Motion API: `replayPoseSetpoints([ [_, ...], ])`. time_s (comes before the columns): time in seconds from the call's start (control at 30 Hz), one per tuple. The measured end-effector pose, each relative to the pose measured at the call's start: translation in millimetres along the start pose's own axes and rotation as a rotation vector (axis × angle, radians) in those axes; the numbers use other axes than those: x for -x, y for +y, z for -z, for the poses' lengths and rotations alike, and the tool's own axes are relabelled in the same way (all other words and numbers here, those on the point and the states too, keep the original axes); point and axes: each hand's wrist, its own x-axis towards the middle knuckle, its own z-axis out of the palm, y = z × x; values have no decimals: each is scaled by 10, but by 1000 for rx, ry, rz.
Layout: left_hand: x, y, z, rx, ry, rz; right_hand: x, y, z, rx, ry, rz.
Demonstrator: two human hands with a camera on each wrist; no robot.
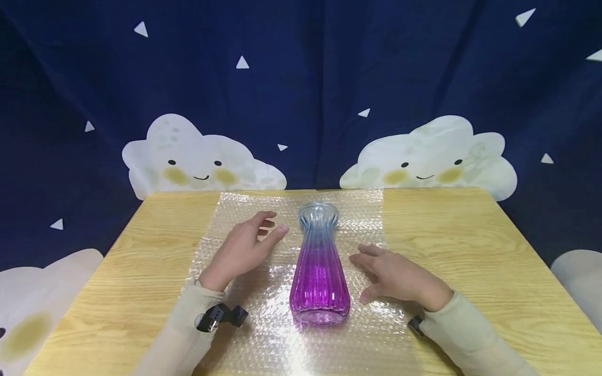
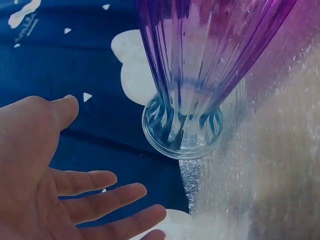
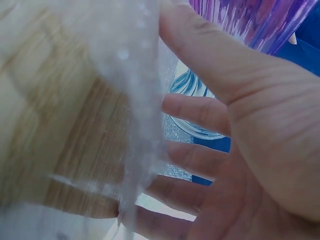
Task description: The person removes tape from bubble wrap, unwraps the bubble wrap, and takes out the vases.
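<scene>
A ribbed glass vase (image 1: 320,266), clear blue at the neck and purple toward the base, lies on its side on a sheet of bubble wrap (image 1: 263,334). Its mouth points to the far side of the table. My left hand (image 1: 242,250) hovers left of the vase's neck, fingers loosely bent and holding nothing; the left wrist view shows its palm apart from the glass rim (image 2: 182,145). To the right of the vase is my right hand (image 1: 400,274), fingers spread. In the right wrist view its fingers (image 3: 195,160) overlap the wrap's raised edge (image 3: 140,115).
Underneath is a light wooden table (image 1: 470,250). A dark blue curtain (image 1: 301,94) with white clouds and triangles hangs behind it. Small black devices (image 1: 221,317) are strapped at both wrists over pale sleeves.
</scene>
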Motion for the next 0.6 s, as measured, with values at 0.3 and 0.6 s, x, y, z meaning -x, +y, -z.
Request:
replayPoseSetpoints([
  [0.3, -12, 153, 168, -111, 3, -62, 2, 6, 3, 1, -4, -21],
  [0.6, -67, 297, 221, -188, 2, -105, 3, -23, 3, -8, -5, -13],
])
